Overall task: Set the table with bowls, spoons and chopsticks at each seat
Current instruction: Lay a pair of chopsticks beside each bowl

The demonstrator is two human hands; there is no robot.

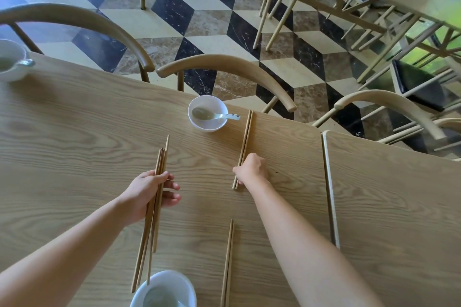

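Observation:
My left hand (152,193) grips a bundle of several wooden chopsticks (156,207) above the table. To the right, my right hand (252,169) pinches the near end of a pair of chopsticks (245,137) lying flat on the wooden table (74,132), just right of a white bowl (207,113) with a spoon (214,115) in it. Another chopstick pair (228,262) lies at the near seat, right of a white bowl (164,290) at the bottom edge. A third bowl with a spoon (12,60) sits far left.
Curved wooden chairs (224,63) line the table's far edge. A second table (399,207) butts against this one on the right. Patterned tile floor and more chairs and tables lie beyond.

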